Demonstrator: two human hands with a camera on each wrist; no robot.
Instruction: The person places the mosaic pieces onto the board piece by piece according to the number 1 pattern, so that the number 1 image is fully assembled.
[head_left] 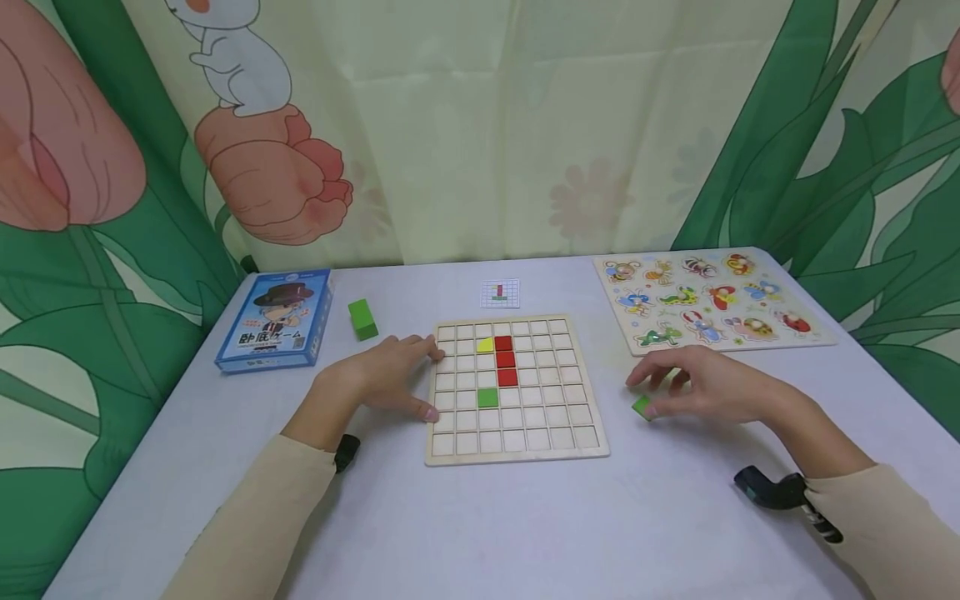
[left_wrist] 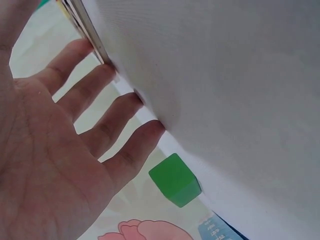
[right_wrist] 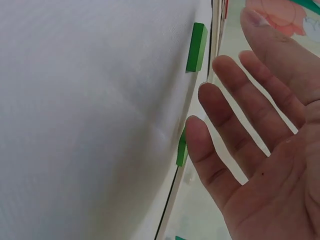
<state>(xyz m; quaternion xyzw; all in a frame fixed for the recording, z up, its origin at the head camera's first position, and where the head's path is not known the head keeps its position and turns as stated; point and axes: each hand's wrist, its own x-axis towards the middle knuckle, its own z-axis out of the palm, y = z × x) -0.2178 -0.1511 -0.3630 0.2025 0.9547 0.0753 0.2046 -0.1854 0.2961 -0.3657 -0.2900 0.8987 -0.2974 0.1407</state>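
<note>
A wooden grid board [head_left: 517, 458] lies in the middle of the table. My left hand [head_left: 390, 372] rests at its left edge, thumb and fingers spread and touching the rim; the left wrist view shows the fingers [left_wrist: 125, 112] extended. On the board are a yellow square [head_left: 485, 344], a red three-cell strip [head_left: 506, 360] and a green square [head_left: 487, 397]. To the right, my right hand [head_left: 701, 385] hovers over a small green block [head_left: 641, 406], thumb beside it. In the right wrist view the fingers are loosely extended, apart from the green block [right_wrist: 195, 47].
Left of the board stand a green block [head_left: 363, 319] and a blue game box [head_left: 277, 321]. A small pattern card [head_left: 500, 293] lies behind the board. At back right is an insect puzzle board [head_left: 708, 300]. A printed curtain [head_left: 465, 133] hangs behind the table.
</note>
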